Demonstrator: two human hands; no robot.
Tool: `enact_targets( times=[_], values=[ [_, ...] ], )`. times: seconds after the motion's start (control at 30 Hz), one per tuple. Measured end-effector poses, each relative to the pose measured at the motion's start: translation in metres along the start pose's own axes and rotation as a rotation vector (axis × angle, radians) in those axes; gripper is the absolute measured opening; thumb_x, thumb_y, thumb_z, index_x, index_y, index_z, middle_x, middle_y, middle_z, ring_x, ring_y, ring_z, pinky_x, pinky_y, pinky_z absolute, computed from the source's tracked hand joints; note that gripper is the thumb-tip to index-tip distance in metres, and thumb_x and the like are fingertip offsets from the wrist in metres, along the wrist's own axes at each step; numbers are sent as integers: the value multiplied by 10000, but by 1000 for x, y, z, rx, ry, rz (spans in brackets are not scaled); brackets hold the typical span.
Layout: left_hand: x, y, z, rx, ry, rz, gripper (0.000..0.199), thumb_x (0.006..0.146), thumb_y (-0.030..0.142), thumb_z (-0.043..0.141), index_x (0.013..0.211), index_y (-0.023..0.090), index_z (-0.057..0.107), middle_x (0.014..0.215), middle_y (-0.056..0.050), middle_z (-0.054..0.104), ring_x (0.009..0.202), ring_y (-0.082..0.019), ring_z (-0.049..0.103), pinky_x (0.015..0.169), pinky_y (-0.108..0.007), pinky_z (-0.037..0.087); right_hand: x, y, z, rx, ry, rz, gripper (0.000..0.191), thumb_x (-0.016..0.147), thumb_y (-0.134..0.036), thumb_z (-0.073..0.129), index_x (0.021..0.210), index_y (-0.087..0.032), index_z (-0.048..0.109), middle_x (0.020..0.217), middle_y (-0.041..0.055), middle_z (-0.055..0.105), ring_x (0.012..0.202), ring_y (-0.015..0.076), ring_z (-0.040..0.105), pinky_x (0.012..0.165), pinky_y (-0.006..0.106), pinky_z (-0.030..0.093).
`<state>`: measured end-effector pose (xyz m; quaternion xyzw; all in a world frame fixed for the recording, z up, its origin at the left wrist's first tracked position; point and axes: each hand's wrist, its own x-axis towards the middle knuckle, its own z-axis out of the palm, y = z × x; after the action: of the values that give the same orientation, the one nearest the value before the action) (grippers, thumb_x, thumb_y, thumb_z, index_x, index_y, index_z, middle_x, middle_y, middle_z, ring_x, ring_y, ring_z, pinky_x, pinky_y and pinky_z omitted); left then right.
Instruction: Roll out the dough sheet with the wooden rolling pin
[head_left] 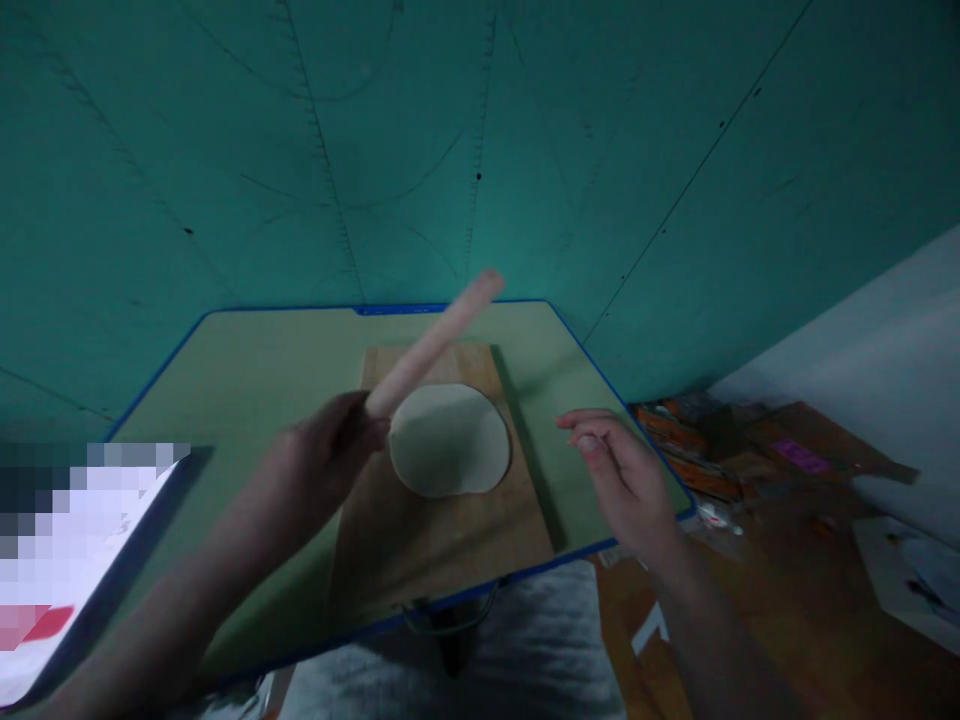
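The left grip (pixel 330 450) is clamped on one end of a pale rolling pin (pixel 439 345), which slants up and away to the right, its far end lifted over the back of a wooden board (pixel 450 535) and slightly blurred. A flat sheet of dough (pixel 450 445), a wide rounded shape pinched in a little along its lower edge, lies on the board, just right of the left grip; whether the pin touches its rim I cannot tell. The right grip (pixel 628 485) is over the right side of the bench (pixel 262 365), beside the board and well apart from the dough, with its fingers loosely curled; whether their tips meet the thumb I cannot tell. The bench has a pale green top with a blue edge (pixel 180 345), and a handle (pixel 450 630) hangs at its near side. A white item with a red patch (pixel 82 590), partly pixelated, is at the far left. Behind stands a green wall (pixel 480 100), and cardboard (pixel 840 435) lies on the brown floor (pixel 795 590) to the right
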<state>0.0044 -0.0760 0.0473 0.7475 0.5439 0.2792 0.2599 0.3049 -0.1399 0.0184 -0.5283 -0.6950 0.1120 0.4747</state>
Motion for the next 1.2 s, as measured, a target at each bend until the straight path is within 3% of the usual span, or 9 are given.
enact_targets(
  times=[0.07,0.17,0.27,0.4,0.53,0.73,0.83,1.03,1.2],
  values=[
    [19,2,-2,-252,3,-128,320,796,490,568,962,222,514,710,-52,692,562,-218,654,490,-328,527,10,-3,5,30,-32,-20,231,1034,-283,431,889,-236,604,982,49,709,950,195,672,820,328,545],
    [38,-3,5,-405,83,-265,280,747,399,617,906,251,441,538,52,558,409,-150,513,370,-247,400,17,-10,16,16,-153,-92,209,1019,-263,477,885,-226,632,961,45,704,920,178,670,800,306,549],
    [40,-12,15,-440,142,-331,243,747,363,604,878,259,428,469,84,478,360,-138,452,338,-237,358,9,-18,25,-73,-311,-143,167,996,-246,527,1012,-209,689,1157,92,690,1082,204,647,908,355,553],
    [33,-17,17,-451,151,-329,256,749,367,616,878,259,424,463,72,500,355,-140,455,330,-240,344,-10,-23,32,-186,-485,-210,280,971,-234,549,1211,-188,686,1385,144,590,1297,263,538,1033,462,522],
    [31,-19,18,-424,143,-306,279,738,366,631,911,248,448,485,65,512,369,-148,477,335,-251,376,-19,-21,30,-246,-544,-247,316,952,-223,547,1232,-182,688,1435,164,557,1355,288,492,1057,514,512],
    [30,-24,24,-379,181,-272,293,740,382,640,931,245,465,551,64,509,386,-134,469,348,-251,365,-15,-21,28,-242,-596,-259,331,959,-230,548,1260,-183,676,1414,134,590,1381,271,476,1108,497,483],
    [29,-26,25,-393,183,-263,303,740,393,644,937,245,468,564,65,506,397,-133,472,359,-249,366,-13,-28,36,-259,-612,-242,387,981,-291,538,1339,-173,623,1452,145,566,1410,277,454,1127,509,466],
    [28,-27,26,-456,190,-244,310,730,391,641,931,235,464,577,77,502,401,-118,470,374,-237,378,-11,-45,59,-387,-715,-245,675,989,-509,528,1494,-71,433,1601,212,356,1515,331,266,1216,572,310],
    [29,-26,26,-475,203,-245,285,738,375,629,913,229,458,568,89,482,401,-103,461,377,-217,365,-5,-55,75,-426,-746,-267,719,999,-551,478,1501,-41,408,1579,230,386,1498,349,304,1221,581,293]
  ],
)
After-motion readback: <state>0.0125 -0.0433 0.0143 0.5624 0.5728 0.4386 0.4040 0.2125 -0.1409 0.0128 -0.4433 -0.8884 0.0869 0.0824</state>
